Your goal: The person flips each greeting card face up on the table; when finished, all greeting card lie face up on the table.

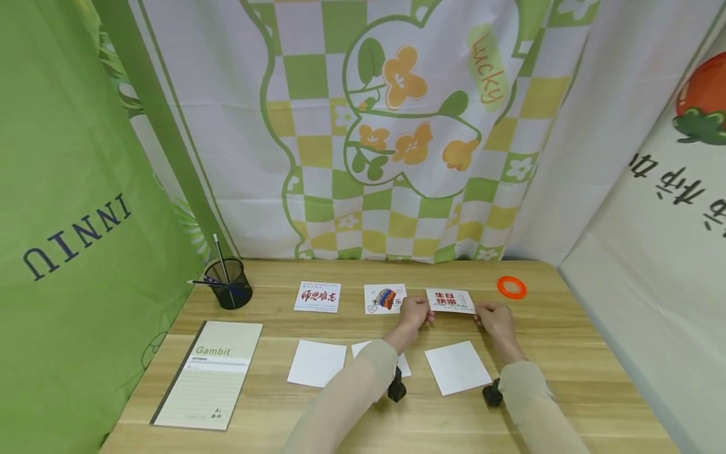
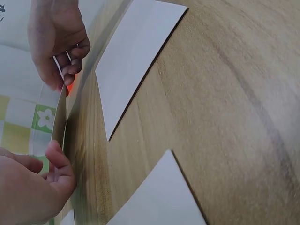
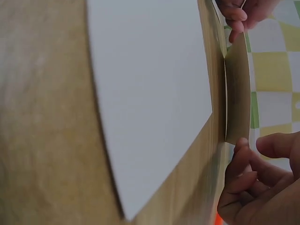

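Note:
A white card with red characters is held at its two ends near the back right of the table. My left hand pinches the card's left end between thumb and fingers. At the right end, the fingertips of my right hand grip the corner. In the right wrist view the card's shaded back shows, tilted up off the tabletop. Just left of my left hand lies a card with a blue and orange drawing, partly covered by that hand. Farther left is another card with red writing.
Blank white squares lie in front: left, middle, partly under the left sleeve, and right. An orange ring is at back right. A notebook and black mesh pen cup stand left on the wooden table.

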Demonstrator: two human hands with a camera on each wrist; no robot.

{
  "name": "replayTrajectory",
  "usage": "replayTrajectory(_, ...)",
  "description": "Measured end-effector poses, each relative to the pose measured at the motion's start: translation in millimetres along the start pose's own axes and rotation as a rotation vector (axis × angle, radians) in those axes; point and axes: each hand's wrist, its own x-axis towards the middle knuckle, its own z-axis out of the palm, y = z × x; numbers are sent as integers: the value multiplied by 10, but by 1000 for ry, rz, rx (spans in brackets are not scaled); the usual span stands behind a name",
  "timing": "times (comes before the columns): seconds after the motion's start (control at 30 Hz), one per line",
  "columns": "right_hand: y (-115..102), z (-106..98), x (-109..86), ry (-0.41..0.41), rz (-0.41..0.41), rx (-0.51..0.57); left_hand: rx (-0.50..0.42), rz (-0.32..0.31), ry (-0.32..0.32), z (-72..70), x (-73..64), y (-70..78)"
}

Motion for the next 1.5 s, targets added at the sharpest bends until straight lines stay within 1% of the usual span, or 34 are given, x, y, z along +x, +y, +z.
replayTrajectory(0.17,-24,-15,-6,-11,-29,-171,29,-29,-47,-1,-2,32)
replayTrajectory(0.3,-36,-5,-14,-37,-56,-234,57,-58,-59,-10,-5,58)
replayTrajectory(0.43,-31,17,-9,-46,-53,-253,78,-80,-79,-31,-8,77)
replayTrajectory(0.63,-49,39,-5,-40,-47,-283,95,-81,-117,-62,-20,97)
replayTrajectory(0.77,-40,42,-19,-35,-43,-274,117,-73,-137,-78,-27,81)
replayTrajectory(0.9,-22,23,-42,-40,-54,-268,153,-49,-159,-104,-40,60)
replayTrajectory(1.03,-19,11,-79,-31,-87,-275,203,11,-188,-136,-66,41)
replayTrajectory(1.13,-25,16,-114,-26,-113,-286,250,85,-219,-157,-116,38)
replayTrajectory(1.33,-51,47,-178,-49,-128,-311,381,228,-291,-236,-308,73)
replayTrajectory(1.4,-65,50,-195,-57,-132,-317,422,274,-299,-264,-371,73)
replayTrajectory(1.43,-72,49,-204,-60,-137,-324,454,314,-295,-275,-393,66)
replayTrajectory(1.5,-81,45,-222,-68,-137,-341,550,396,-286,-297,-449,67)
